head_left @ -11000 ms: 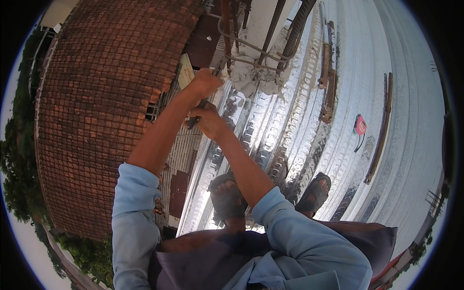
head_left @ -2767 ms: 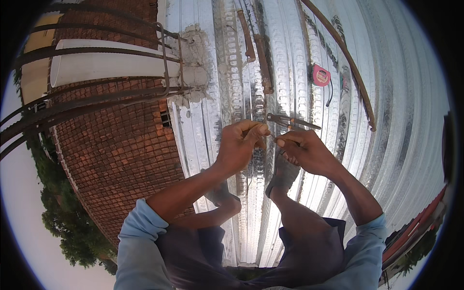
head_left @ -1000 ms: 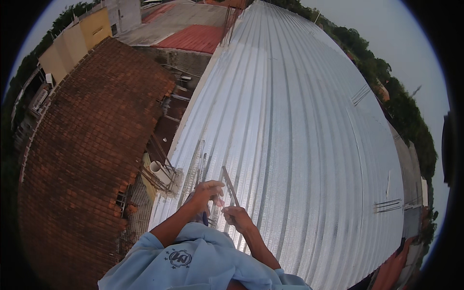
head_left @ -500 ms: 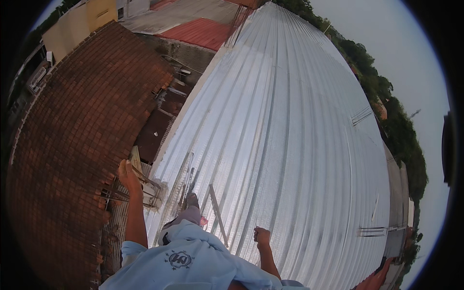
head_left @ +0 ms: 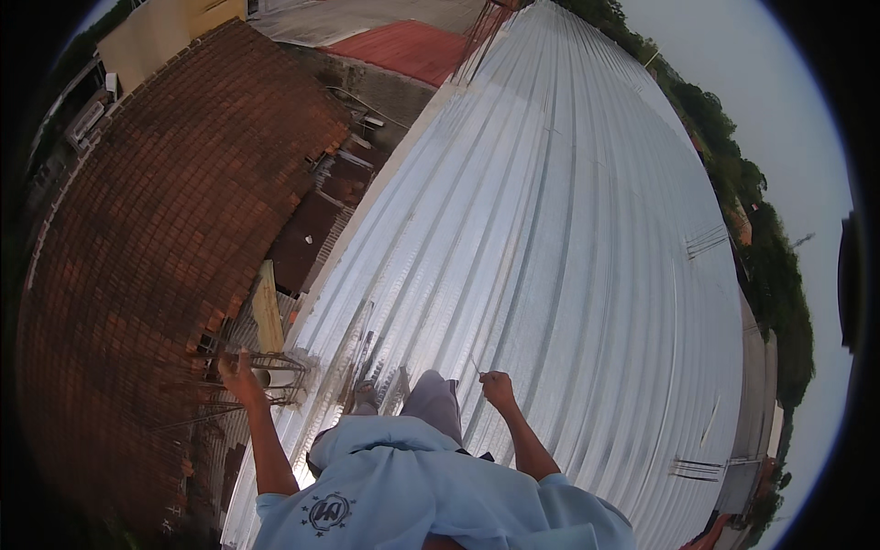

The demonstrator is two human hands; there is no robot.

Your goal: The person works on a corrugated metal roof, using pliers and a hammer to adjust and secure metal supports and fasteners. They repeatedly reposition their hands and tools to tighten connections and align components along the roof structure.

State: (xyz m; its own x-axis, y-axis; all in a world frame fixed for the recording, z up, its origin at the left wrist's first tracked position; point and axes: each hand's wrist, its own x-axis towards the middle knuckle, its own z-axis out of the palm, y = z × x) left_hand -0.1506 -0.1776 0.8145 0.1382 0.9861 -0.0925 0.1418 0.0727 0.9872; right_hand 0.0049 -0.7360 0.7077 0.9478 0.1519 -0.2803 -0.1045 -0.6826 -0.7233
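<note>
My left hand [head_left: 240,379] is raised at the left edge of the metal roof, fingers partly spread, with no held thing showing. Beside it, rusty reinforcing bars [head_left: 206,392] stick out sideways from a concrete stub [head_left: 298,378]; whether the hand touches them I cannot tell. Over the ribbed sheets, my right hand [head_left: 498,389] is closed on a thin, short metal piece [head_left: 475,363], which pokes up from the fingers; its kind is too small to tell. Below me is the silvery corrugated metal roof [head_left: 550,275], with my shod foot [head_left: 365,394] and bent knee [head_left: 434,399] over it.
A lower brown tiled roof [head_left: 156,238] lies left, past the roof's edge and a gap with rusty sheets [head_left: 298,243] and a wooden board [head_left: 267,312]. Metal strips [head_left: 362,353] lie by my foot. Bars [head_left: 701,469] stick out at the right edge. Trees [head_left: 770,266] stand beyond.
My left hand has dropped to the level of the bars. The right hand has risen forward with the thin piece. A bent knee has come into view, and the scene has shifted slightly rightward.
</note>
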